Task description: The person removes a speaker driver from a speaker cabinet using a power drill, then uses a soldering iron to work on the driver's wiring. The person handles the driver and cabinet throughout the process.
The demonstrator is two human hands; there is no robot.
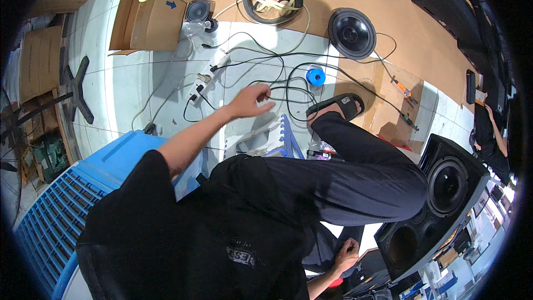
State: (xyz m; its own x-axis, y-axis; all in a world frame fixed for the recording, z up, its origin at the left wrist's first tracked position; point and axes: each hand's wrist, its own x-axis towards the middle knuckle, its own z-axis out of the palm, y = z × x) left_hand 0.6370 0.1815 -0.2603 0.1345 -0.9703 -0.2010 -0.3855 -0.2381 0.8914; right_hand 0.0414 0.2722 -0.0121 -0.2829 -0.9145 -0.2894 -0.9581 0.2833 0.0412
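Observation:
My left hand (252,101) hangs over the tiled floor with bent fingers and the thumb apart, nothing visible in it. Just beyond it run looped black cables (288,86), with a blue roll (315,76) close by. A white power strip (210,75) with plugs in it lies to the left of this hand. My right hand (347,254) is low beside my leg, its fingers curled together; what they hold, if anything, I cannot make out. To its right stands a black speaker cabinet (444,189), tilted in view, with a round driver in its front.
A loose speaker cone (352,33) and an orange-handled tool (402,88) lie on flattened cardboard (319,0). Yellowish strips (272,1) rest on a black ring. An open carton (158,11) stands far left, a blue plastic chair (119,153) at my left. Another person (488,133) appears far right.

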